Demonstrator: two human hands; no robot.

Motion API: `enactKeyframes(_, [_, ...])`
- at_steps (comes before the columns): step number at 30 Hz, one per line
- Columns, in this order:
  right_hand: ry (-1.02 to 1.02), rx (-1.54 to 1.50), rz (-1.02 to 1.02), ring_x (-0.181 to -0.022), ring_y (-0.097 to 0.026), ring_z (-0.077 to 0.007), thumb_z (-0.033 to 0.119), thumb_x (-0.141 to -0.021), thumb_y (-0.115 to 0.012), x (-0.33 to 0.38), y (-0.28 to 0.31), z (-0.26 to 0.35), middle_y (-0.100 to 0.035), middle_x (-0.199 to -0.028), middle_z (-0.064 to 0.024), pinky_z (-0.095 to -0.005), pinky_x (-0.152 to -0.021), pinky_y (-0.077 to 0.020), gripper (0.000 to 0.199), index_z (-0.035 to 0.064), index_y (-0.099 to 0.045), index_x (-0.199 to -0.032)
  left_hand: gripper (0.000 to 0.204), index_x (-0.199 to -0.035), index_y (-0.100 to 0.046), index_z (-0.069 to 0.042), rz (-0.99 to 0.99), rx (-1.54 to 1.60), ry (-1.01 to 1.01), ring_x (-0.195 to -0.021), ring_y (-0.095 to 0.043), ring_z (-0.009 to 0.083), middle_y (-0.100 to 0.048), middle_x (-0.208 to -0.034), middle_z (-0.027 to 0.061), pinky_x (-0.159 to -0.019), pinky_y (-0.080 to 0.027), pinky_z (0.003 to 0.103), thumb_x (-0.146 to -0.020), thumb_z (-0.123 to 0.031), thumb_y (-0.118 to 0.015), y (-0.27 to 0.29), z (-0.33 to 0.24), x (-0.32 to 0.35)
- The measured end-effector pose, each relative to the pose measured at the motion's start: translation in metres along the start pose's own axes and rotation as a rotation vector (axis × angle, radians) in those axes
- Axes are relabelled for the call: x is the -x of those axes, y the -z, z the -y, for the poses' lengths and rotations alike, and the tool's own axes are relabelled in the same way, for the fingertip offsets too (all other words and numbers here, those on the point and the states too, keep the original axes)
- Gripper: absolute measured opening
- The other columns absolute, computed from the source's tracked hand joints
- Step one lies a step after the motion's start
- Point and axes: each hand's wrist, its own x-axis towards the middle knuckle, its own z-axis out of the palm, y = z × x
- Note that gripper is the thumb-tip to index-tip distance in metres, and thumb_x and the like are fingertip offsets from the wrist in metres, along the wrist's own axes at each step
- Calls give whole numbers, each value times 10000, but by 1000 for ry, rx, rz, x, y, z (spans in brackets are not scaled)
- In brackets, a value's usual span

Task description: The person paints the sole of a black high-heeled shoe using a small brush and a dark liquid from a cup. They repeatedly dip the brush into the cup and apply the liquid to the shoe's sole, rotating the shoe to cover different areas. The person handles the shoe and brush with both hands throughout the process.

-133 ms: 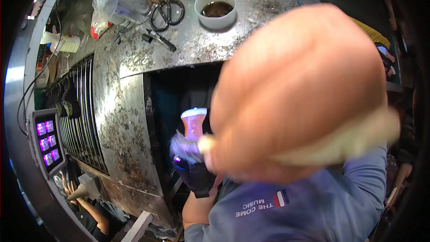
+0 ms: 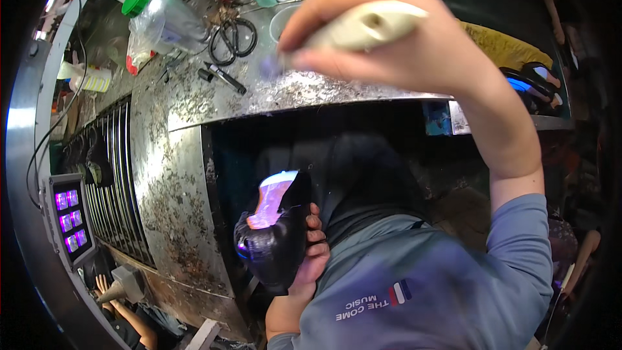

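Observation:
A black shoe [image 2: 275,253], its pale bottom glowing pink-violet, is held in front of my body. My left hand [image 2: 315,236] is closed round its right side, the fingers showing along the edge. My right hand [image 2: 395,45] is raised over the bench's near edge and closed on a brush [image 2: 369,26] with a cream handle. The brush tip is blurred and points left, apart from the shoe. Behind that hand, a white bowl [image 2: 280,24] is mostly hidden; the earlier frame shows dark liquid in it.
On the stained metal bench [image 2: 175,162] lie a marker [image 2: 227,79], a coiled black cord [image 2: 232,42] and a green-capped plastic jar [image 2: 172,23]. A violet lamp [image 2: 68,217] stands at left by metal bars [image 2: 116,181]. Another person's hands [image 2: 107,288] show at lower left.
My right hand has moved up and away from the shoe with the brush, toward the bench. The shoe now shows more fully and has turned a little in my left hand.

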Motion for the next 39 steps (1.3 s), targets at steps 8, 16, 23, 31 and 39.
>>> enactKeyframes(8, [-371, 532, 164, -854, -738, -277, 295, -823, -767, -5, -56, -115, -764, -895, -85, -395, -803, -588, 211, 145, -788, -970, 444, -1376, -506, 22, 69, 198, 116, -880, -762, 259, -744, -1086, 127, -621, -616, 328, -992, -182, -596, 4, 15, -21])
enactKeyframes(16, [-105, 279, -194, -851, -752, -232, 258, -898, -724, -17, -28, -76, -766, -902, -121, -368, -787, -583, 206, 90, -774, -1008, 419, -1368, -512, 17, 105, 251, 94, -863, -759, 243, -748, -1098, 97, -617, -609, 312, -985, -132, -591, 1, 16, -20])
enactKeyframes(23, [-202, 61, -85, -808, -741, -253, 208, -841, -796, 3, -38, -79, -759, -907, -110, -330, -751, -589, 190, 74, -779, -974, 407, -1362, -518, 26, 104, 247, 116, -848, -759, 234, -753, -1090, 100, -610, -608, 308, -990, -128, -582, -2, 14, -22])
enactKeyframes(31, [252, -481, -26, -696, -714, -252, 108, -813, -800, 5, -58, 21, -728, -808, -84, -337, -626, -573, 120, 57, -762, -915, 309, -1252, -586, -38, 18, 299, 8, -799, -738, 196, -747, -1037, 82, -587, -610, 315, -988, -200, -586, 8, 12, -17])
enactKeyframes(39, [222, -685, 221, -593, -595, -290, 106, -777, -744, 4, -64, 44, -550, -665, -59, -400, -490, -456, 156, 92, -601, -716, 342, -1205, -631, -71, -161, 94, -242, -988, -676, 197, -683, -1147, 54, -844, -590, 365, -1019, -354, -582, 59, -6, 9])
